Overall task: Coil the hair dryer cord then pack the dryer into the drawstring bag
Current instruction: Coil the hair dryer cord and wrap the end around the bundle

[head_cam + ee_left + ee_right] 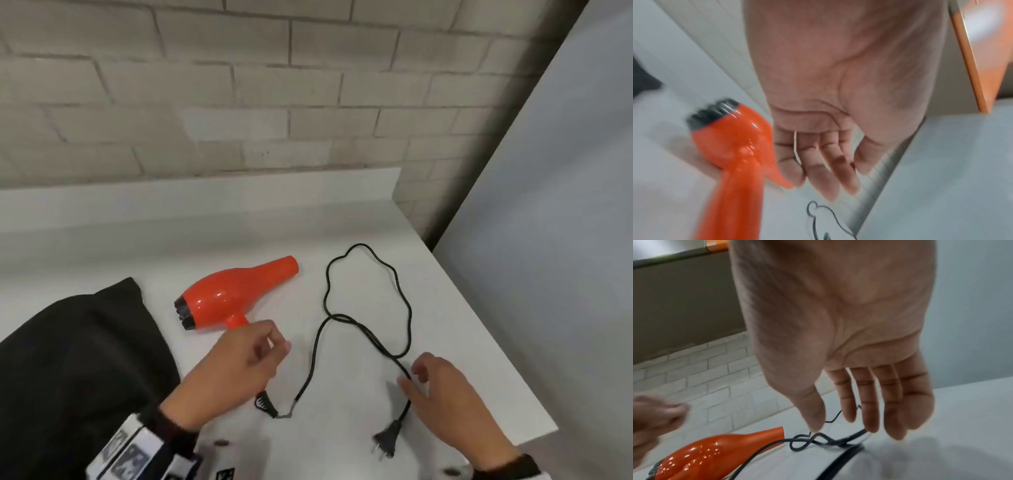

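An orange hair dryer (236, 298) (729, 142) (715, 451) lies on its side on the white table (171, 240), nozzle toward the right. My left hand (274, 349) (830, 183) hovers over its handle with relaxed fingers and holds nothing; the handle is mostly hidden under it in the head view. The black cord (370, 308) (818, 439) (818, 216) lies in loose loops to the right and ends in a plug (387, 440) near the front edge. My right hand (414, 377) (859, 423) is spread just above the cord near the plug. The black drawstring bag (78, 359) lies at the left.
A pale brick wall (239, 85) runs behind the table. A grey panel (548, 205) stands along the table's right side. The table's right edge (479, 342) passes close to my right hand. An orange-edged board (978, 65) shows in the left wrist view.
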